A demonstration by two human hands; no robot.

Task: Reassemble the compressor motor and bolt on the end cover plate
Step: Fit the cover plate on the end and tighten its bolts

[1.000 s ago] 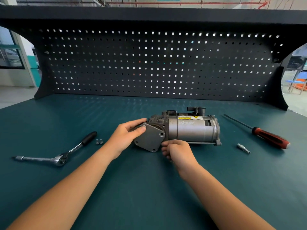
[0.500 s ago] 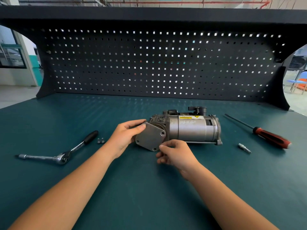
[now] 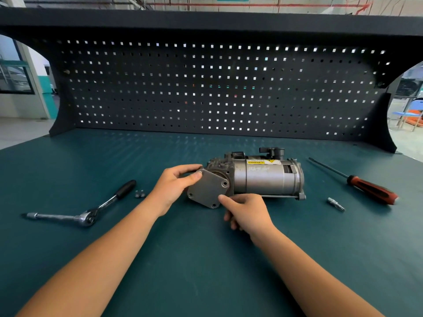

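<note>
A dark teal bench top [image 3: 206, 282] is filling the lower view, and a black perforated pegboard back panel [image 3: 206, 88] is standing along its far edge at 12 o'clock. Workshop floor and windows are showing past both ends of the panel.

A grey cylindrical metal compressor motor [image 3: 263, 179] is lying on its side near the bench centre. Its long axis is running from 9 to 3 o'clock, with the cast housing end pointing to 9. A flat grey metal end cover plate [image 3: 207, 191] is sitting against that end, facing about 7 o'clock.

The left hand [image 3: 174, 186] is grasping the plate's upper corner, thumb on its face. The right hand [image 3: 247, 211] is touching the plate's lower edge with one fingertip, the other fingers curling under; whether it is gripping, I cannot tell.

At 9 o'clock a chrome ratchet wrench with a black grip [image 3: 87, 216] is lying beside two small bolts [image 3: 140, 193]. At 3 o'clock a red-and-black-handled screwdriver [image 3: 370, 193] and a small silver bit [image 3: 336, 204] are lying.
</note>
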